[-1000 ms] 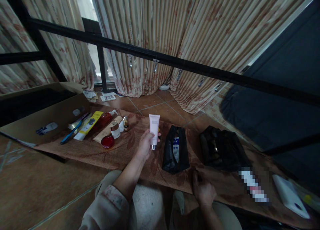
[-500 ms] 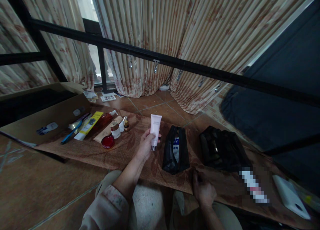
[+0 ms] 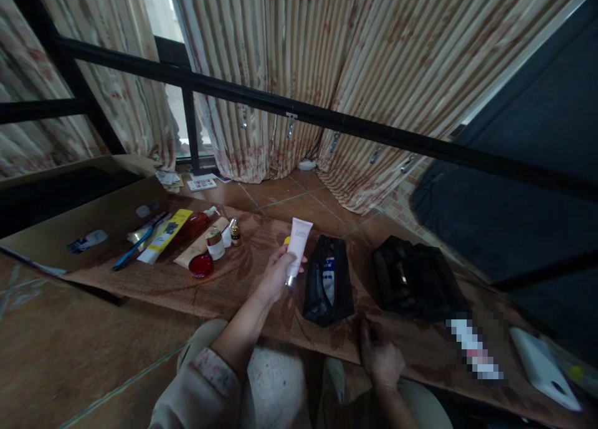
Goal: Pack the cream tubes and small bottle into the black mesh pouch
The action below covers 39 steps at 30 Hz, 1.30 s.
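Observation:
A pale pink squeeze tube (image 3: 299,241) with a silver cap at its lower end tilts to the right, held upright in my left hand (image 3: 275,275). The hand is closed round its lower half. A small yellow piece (image 3: 286,240) shows behind the fingers; what it belongs to is hidden. Just right of the tube stands an unzipped black pouch (image 3: 339,282) with a blue and white packet (image 3: 329,273) inside. My right hand (image 3: 382,354) rests at the front edge of the table, fingers curled in, and nothing shows in it.
On the cloth-covered table (image 3: 261,304), to the left, lie a yellow and white tube (image 3: 167,235), a blue toothbrush (image 3: 135,247), a red jar (image 3: 201,265) and small bottles. A cardboard box (image 3: 93,214) stands far left. Another black pouch (image 3: 420,276) and a white object (image 3: 544,367) are right.
My left hand has shifted slightly right with the pink tube, which now leans further right. A yellow piece has come into view behind it. My right hand stays put.

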Motion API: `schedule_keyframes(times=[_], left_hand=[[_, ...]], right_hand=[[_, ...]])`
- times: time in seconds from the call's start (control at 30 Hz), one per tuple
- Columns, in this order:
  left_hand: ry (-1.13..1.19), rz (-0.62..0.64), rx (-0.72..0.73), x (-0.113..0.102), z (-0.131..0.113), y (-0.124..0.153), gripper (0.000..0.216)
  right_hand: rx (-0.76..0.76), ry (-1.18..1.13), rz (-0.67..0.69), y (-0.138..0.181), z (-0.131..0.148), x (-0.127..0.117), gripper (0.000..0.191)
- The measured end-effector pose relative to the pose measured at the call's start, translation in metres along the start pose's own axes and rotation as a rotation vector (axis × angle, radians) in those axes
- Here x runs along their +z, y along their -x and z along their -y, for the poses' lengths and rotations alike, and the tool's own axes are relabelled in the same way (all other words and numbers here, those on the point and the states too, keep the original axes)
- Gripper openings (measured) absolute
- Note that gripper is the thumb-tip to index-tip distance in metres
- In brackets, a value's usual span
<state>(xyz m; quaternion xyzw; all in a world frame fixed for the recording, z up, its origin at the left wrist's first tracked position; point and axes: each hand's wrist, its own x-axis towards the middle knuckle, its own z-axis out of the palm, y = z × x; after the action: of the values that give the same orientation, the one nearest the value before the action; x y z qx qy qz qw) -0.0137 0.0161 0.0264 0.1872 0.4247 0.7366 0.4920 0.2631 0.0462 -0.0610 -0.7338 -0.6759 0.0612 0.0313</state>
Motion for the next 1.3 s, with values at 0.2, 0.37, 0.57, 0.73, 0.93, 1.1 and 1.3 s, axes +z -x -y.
schedule_keyframes(times=[0.2, 0.37, 0.57, 0.73, 0.93, 1.1, 1.3], left_hand=[[0.006, 0.005, -0.035, -0.0003, 0.0019, -0.0005, 0.026], [-0.009, 0.019, -0.044, 0.0006, 0.0024, -0.0005, 0.028], [-0.028, 0.035, -0.043, 0.0018, 0.0022, 0.0001, 0.028], [-0.004, 0.044, -0.040, 0.0015, 0.0015, 0.0005, 0.026], [-0.032, 0.066, -0.030, 0.0014, 0.0022, 0.0015, 0.023], [-0.044, 0.051, -0.013, 0.0005, 0.0043, 0.0020, 0.022], [-0.064, 0.055, 0.001, -0.0001, 0.0032, 0.0031, 0.021]], right_hand=[[-0.010, -0.002, -0.001, 0.0004, -0.0005, -0.0001, 0.054], [-0.015, -0.002, -0.002, 0.0000, -0.0010, 0.0005, 0.054], [-0.006, -0.004, -0.015, 0.0002, -0.0004, 0.0008, 0.052], [-0.021, -0.004, 0.003, 0.0004, -0.0010, 0.0006, 0.055], [-0.020, 0.015, -0.009, 0.0010, -0.0011, 0.0000, 0.054], [-0.014, -0.004, -0.010, 0.0001, -0.0009, 0.0009, 0.054], [-0.005, -0.023, -0.003, 0.0012, 0.0006, -0.0016, 0.054]])
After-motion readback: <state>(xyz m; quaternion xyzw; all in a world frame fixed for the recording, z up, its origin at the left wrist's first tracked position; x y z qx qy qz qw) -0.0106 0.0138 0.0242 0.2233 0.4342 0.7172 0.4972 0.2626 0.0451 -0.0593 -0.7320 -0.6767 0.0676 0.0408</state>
